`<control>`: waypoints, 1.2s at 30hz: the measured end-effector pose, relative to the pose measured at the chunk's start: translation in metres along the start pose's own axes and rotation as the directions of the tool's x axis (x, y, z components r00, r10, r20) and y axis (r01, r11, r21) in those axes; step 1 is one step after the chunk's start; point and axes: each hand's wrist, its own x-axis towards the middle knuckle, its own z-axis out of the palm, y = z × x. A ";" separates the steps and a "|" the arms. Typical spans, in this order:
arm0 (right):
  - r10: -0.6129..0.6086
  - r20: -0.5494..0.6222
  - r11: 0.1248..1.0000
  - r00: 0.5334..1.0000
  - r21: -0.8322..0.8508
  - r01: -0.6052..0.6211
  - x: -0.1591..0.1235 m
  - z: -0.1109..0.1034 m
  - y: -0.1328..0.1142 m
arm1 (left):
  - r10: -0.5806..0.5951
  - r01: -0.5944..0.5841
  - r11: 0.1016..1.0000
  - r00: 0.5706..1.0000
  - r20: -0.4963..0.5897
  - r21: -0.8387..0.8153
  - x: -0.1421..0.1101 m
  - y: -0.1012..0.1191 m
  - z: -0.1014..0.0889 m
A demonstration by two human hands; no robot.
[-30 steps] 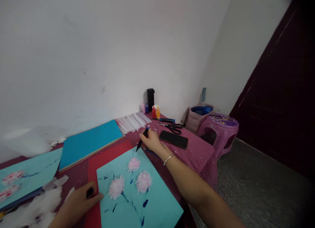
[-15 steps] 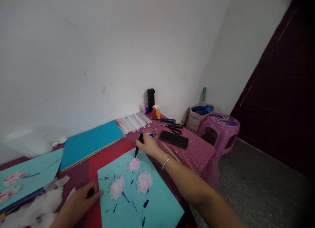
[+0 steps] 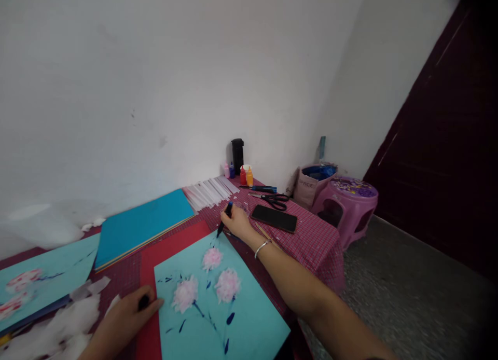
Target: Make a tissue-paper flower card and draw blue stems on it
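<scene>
A light turquoise sheet point(image 3: 202, 323) lies on red paper, bearing pink-white fluffy flowers point(image 3: 227, 285) and dark blue stems and leaves. My right hand point(image 3: 238, 221), with a silver bracelet at the wrist, grips a marker pen point(image 3: 222, 225) with a blue end. The pen points down at the sheet's top corner, by small dark strokes above the uppermost flower. My left hand point(image 3: 130, 310) rests at the sheet's left edge, closed around a small black piece, likely the marker cap point(image 3: 143, 303). Part of that piece is hidden by the fingers.
Behind lie blue sheets point(image 3: 148, 225), white paper strips point(image 3: 210, 192) and small paint bottles point(image 3: 243, 175). Scissors point(image 3: 274, 200), a cutter point(image 3: 262, 189) and a phone point(image 3: 274, 218) are on the right. Crumpled white tissue point(image 3: 66, 326) and another flower picture point(image 3: 46, 282) lie left. A pink stool point(image 3: 346, 209) stands beyond the table.
My right hand has moved the marker slightly up and right, from just above the top flower to the sheet's upper corner. My left hand stays in place.
</scene>
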 end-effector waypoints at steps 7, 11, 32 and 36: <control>0.021 -0.022 0.999 1.000 0.026 -0.021 -0.003 -0.003 -0.004 | 0.004 -0.004 1.000 1.000 0.013 0.029 -0.001 0.000 0.000; 0.022 -0.009 0.999 1.000 0.035 -0.021 -0.007 -0.003 -0.008 | 0.010 -0.010 0.999 1.000 0.003 0.036 -0.001 -0.001 -0.001; -0.001 0.000 1.000 1.000 -0.015 0.001 -0.011 0.003 -0.009 | 0.002 -0.002 1.000 1.000 -0.007 0.011 0.001 0.000 0.000; 0.002 -0.018 1.000 1.000 -0.014 -0.003 -0.010 0.001 -0.009 | -0.006 0.006 1.000 1.000 0.004 0.012 0.001 0.001 -0.001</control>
